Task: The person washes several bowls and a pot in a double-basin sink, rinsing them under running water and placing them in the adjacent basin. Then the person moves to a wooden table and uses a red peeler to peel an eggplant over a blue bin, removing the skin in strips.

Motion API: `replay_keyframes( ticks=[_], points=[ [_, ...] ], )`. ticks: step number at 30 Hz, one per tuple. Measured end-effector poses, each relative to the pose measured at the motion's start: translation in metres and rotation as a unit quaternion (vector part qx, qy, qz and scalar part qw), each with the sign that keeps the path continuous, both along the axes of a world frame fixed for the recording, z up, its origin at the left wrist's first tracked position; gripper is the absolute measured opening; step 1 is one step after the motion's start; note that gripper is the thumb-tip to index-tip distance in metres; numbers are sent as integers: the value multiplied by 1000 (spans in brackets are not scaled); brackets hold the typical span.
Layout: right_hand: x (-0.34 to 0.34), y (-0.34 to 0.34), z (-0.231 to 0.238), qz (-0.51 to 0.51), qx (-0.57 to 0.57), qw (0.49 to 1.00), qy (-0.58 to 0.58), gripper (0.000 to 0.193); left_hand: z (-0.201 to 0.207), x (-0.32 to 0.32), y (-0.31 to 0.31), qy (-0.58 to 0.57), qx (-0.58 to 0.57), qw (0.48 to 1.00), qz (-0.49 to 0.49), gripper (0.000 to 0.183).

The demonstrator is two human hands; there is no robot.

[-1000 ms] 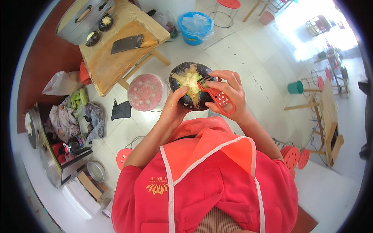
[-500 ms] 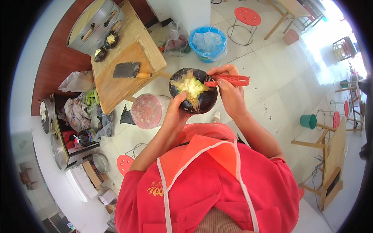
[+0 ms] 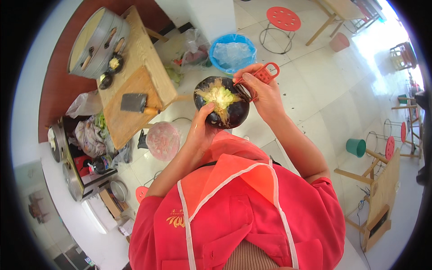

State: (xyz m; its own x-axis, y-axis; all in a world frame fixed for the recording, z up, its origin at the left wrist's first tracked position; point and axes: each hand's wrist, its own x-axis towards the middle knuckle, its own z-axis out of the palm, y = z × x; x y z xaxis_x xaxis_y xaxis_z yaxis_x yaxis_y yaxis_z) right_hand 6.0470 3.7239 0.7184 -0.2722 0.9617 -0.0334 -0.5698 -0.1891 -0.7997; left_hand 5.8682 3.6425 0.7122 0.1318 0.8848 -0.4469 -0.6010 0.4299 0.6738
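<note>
A large round dark eggplant (image 3: pixel 231 116) sits in my left hand (image 3: pixel 202 123), its pale, trimmed stem end turned up toward me. My left thumb presses beside that stem end, while the other fingers are hidden beneath the fruit. In my right hand (image 3: pixel 263 92) is a red peeler (image 3: pixel 266 77), gripped by its handle. The peeler's head is against the eggplant's right side, where dark skin bunches next to it; the blade itself is hard to make out.
On the wooden table at left are a cutting board (image 3: pixel 123 118), a cleaver (image 3: pixel 133 103), smaller dark eggplants (image 3: pixel 115 64) and a metal steamer (image 3: pixel 96 42). Below me stand a blue lined bucket (image 3: pixel 232 51) and a pinkish bag-lined tub (image 3: pixel 163 140). A red stool (image 3: pixel 283 19) is farther off.
The peeler has tilted: its handle end now points up and right instead of level. It has moved along the eggplant's right side. My view has shifted slightly.
</note>
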Motion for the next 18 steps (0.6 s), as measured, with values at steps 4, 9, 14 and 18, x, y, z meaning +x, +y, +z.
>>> replay_keyframes(
  ticks=[4, 9, 14, 18],
  points=[
    [2, 56, 0, -19, 8, 998, -53, 7, -14, 6, 60, -30, 1, 999, -25, 58],
    [-10, 133, 18, -3, -12, 988, -157, 5, -13, -2, 136, -3, 11, 1000, -11, 58],
    [-40, 185, 35, -12, 118, 964, -237, 2, 3, -16, 209, -6, 65, 996, 59, 59],
    [-66, 216, 37, -104, 117, 957, -242, 22, 13, -20, 249, 31, 93, 990, 99, 55]
  ],
)
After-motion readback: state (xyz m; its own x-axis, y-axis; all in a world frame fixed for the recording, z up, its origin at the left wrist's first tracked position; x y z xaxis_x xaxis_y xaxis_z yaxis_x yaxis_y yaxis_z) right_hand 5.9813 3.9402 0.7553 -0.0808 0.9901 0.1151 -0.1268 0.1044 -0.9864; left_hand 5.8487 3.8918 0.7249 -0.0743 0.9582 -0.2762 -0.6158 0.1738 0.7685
